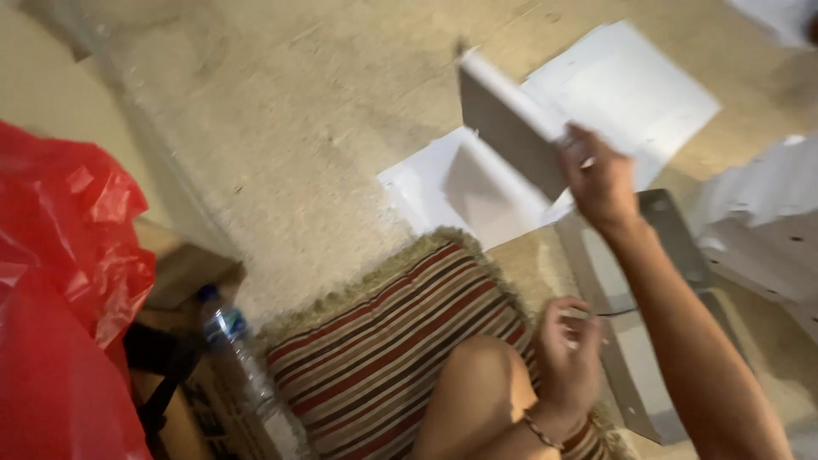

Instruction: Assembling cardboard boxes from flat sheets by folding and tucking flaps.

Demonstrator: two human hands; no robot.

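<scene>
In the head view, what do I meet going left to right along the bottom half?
Red bag → water bottle → striped rug → knee → left hand, holding nothing → right forearm.

A striped rug (383, 341) with a fringed edge is lying on the floor (281, 111), just to the left of the left hand (567, 358). Farther left of that hand, a clear plastic bottle (243, 366) with a blue cap is leaning beside a cardboard box (183, 273). A red plastic bag (60, 281) is bulging at the far left edge. Beyond the right hand (601, 183), white paper sheets (630, 85) are lying flat on the floor, blurred. To its right, pale crumpled material (767, 196) is resting.
</scene>
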